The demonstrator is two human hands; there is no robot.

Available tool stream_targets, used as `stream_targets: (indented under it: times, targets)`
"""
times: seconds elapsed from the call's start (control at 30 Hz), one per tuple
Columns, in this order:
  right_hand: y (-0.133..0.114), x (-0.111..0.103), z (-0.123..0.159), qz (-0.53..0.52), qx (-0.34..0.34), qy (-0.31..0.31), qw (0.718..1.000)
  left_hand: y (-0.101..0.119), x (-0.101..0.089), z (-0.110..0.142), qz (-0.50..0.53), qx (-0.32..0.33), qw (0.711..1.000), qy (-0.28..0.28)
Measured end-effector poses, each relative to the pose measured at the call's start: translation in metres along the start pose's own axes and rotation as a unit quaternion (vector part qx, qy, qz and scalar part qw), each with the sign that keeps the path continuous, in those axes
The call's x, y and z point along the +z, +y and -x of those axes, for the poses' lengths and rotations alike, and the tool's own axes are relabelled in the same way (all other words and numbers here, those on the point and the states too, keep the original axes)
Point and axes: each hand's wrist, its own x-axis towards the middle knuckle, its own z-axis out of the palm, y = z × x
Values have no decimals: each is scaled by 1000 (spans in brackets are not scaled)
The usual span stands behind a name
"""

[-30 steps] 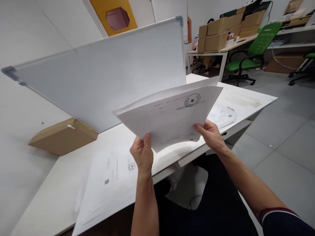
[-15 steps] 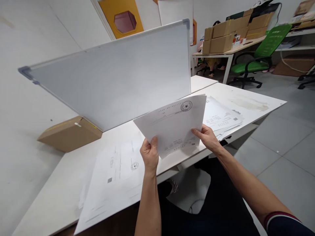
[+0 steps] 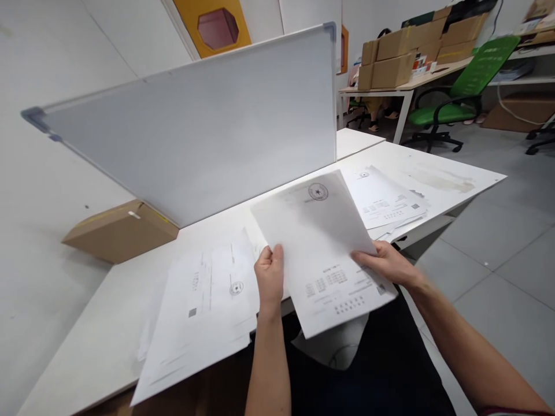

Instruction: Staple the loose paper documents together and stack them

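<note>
**Printed sheet [image 3: 321,242] clamped in your two-handed grip**

The white desk [image 3: 108,312] spreads beyond your grip and to both sides of it. Past the grip, the whiteboard [image 3: 203,133] stands tilted over the desk. Well to the left and farther off, a cardboard box [image 3: 117,234] sits beside the whiteboard's lower left end. Just left of the grip lies a stack of printed papers [image 3: 203,315], overhanging the front edge; to the right and beyond lies a smaller paper pile [image 3: 385,199]. Between your hands, the sheet slants with its lower edge above your lap. Your left hand [image 3: 271,274] pinches its left edge; your right hand [image 3: 390,260] presses a thumb on its face near the right edge. A round star seal [image 3: 318,192] marks its far end.
</note>
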Motion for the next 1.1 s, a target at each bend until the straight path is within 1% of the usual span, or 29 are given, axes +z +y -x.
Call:
stream_targets:
  times: [0.07, 0.1, 0.17, 0.23, 0.33, 0.4, 0.47, 0.6, 0.67, 0.8, 0.97, 1.1]
  targets:
    - [17, -2, 14, -41, 65, -16, 997, -22, -3, 1, -44, -21, 999, 20]
    - [26, -4, 21, -64, 95, -22, 993, -32, -4, 0, -67, -22, 997, 42]
    - [44, -5, 35, -102, 150, -25, 983, -48, -7, -2, -152, -4, 986, 68]
    - [58, -5, 47, -131, 192, -24, 972, -57, -8, -8, -233, 27, 970, 58]
    - [69, -2, 59, -155, 232, -27, 960, -64, -7, -18, -299, 79, 951, 15]
    - [70, 0, 61, -161, 237, -32, 958, -66, -5, -24, -327, 99, 940, 0]
    - [68, 3, 59, -165, 233, -42, 957, -69, -4, -29, -347, 105, 932, -4]
    - [63, 7, 48, -173, 214, -77, 958, -72, -3, -32, -352, 113, 929, -5]
    - [61, 8, 43, -165, 211, -85, 960, -72, -4, -32, -352, 119, 928, -10]
    - [59, 7, 39, -145, 217, -77, 962, -71, -4, -31, -360, 129, 924, -17]
    - [52, 1, 47, -152, 261, -41, 953, -74, -5, -32, -366, 134, 921, -19]
    - [46, 1, 51, -162, 275, -69, 945, -76, -6, -31, -355, 127, 926, -18]
